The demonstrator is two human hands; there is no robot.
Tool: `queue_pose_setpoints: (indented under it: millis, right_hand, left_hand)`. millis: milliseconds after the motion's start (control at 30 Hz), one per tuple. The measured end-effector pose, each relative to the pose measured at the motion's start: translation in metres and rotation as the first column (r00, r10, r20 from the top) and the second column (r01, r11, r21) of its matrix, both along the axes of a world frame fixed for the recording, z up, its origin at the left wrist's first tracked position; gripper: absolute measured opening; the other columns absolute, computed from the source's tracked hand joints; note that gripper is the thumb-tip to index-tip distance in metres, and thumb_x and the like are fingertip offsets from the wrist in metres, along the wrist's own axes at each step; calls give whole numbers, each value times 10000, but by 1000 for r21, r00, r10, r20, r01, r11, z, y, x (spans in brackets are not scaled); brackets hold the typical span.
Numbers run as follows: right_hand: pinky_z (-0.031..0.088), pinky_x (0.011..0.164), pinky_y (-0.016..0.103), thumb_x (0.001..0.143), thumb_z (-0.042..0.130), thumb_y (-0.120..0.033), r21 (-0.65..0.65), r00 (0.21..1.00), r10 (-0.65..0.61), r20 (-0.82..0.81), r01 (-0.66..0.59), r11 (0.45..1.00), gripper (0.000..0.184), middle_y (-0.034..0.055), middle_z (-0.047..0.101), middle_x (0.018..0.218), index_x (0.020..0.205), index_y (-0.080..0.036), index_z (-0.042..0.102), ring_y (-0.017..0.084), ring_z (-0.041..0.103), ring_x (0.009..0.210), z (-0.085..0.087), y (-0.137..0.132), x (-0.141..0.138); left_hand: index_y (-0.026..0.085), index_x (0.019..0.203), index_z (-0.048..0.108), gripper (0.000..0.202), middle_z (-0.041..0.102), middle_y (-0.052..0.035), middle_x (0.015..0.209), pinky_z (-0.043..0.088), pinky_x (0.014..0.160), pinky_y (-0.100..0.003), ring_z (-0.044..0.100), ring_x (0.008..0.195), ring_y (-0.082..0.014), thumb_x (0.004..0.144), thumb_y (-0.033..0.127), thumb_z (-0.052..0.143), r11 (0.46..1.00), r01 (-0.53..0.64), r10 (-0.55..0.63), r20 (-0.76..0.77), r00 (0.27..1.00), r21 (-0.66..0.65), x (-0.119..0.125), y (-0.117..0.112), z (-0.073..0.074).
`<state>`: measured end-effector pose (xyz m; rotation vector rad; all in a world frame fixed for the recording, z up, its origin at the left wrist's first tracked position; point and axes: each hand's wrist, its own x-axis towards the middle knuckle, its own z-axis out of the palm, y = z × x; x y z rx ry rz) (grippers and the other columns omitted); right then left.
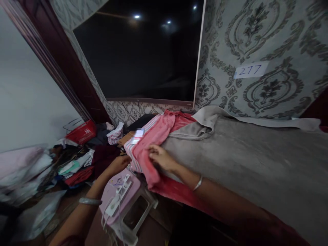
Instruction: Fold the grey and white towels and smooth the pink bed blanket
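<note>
- Handling judged approx. midway: upper part of pink-and-red soft fabric garment w/ striped side [162,131] is laid along L edge of wide grey cloth-covered bench [246,164]; creases and trailing red length aren't yet flattened.
- Garment's main spread is found at 12 o'clock from R hand [164,159], red length at approx. 5.
- By R fingers, half-curled, pink cloth is touched; whether it's pinched can't be told.
- From L hand [121,164], garment is found at 1–2 o'clock; its striped edge is met by L fingertips, grip hidden.
- Pink-topped plastic stool [135,184] is seen at 6 o'clock from L hand, white power strip [119,196] on top.
</note>
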<state>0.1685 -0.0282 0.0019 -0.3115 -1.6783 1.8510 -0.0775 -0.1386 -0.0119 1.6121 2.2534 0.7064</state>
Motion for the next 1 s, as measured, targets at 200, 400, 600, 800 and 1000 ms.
queue_pose_setpoints:
  millis: [200, 400, 600, 800, 1000]
  right_hand:
    - [510, 925, 310, 752, 591, -73, 189, 983, 106, 150, -134, 973, 466, -13, 709, 1173, 1120, -325, 726, 180, 656, 1023, -9, -27, 10]
    - [546, 697, 285, 836, 522, -261, 352, 925, -105, 364, -33, 935, 395, 62, 742, 1044, 1169, -195, 722, 164, 673, 790, -38, 22, 119]
    - [558, 644, 321, 792, 586, -496, 397, 800, -461, 383, 308, 864, 441, 76, 738, 932, 1080, -199, 741, 170, 664, 661, -57, 84, 237]
    - [532, 541, 306, 740, 601, -585, 372, 645, -667, 373, 555, 744, 510, 97, 731, 836, 1022, -186, 748, 189, 646, 620, -76, 99, 300]
    - [578, 676, 348, 767, 558, -555, 480, 583, -716, 385, 536, 694, 449, 89, 755, 940, 1001, -228, 757, 220, 696, 731, -86, 95, 297]
  left_hand:
    - [141, 1232, 622, 720, 718, -105, 1000, 529, 679, -333, 682, 782, -221, 840, 713, 433, 994, -112, 100, 406, 908, 4, 14, 31, -22]
    - [159, 1272, 581, 518, 636, -151, 1236, 481, 966, -394, 621, 1115, -276, 806, 369, 662, 997, -18, 35, -243, 969, 74, 40, 57, -33]
    - [163, 1139, 637, 288, 682, -143, 1157, 451, 964, -355, 624, 1121, -257, 931, 211, 442, 996, -83, 83, -435, 897, 19, 61, 90, -25]
    - [151, 924, 683, 292, 734, -142, 942, 494, 798, -311, 698, 937, -245, 930, 173, 391, 948, -313, 262, -417, 870, -59, 13, 102, -9]
    - [141, 1037, 692, 256, 737, -174, 1091, 490, 830, -317, 691, 1041, -272, 863, 219, 522, 949, -300, 228, -444, 867, -99, 4, 128, 1]
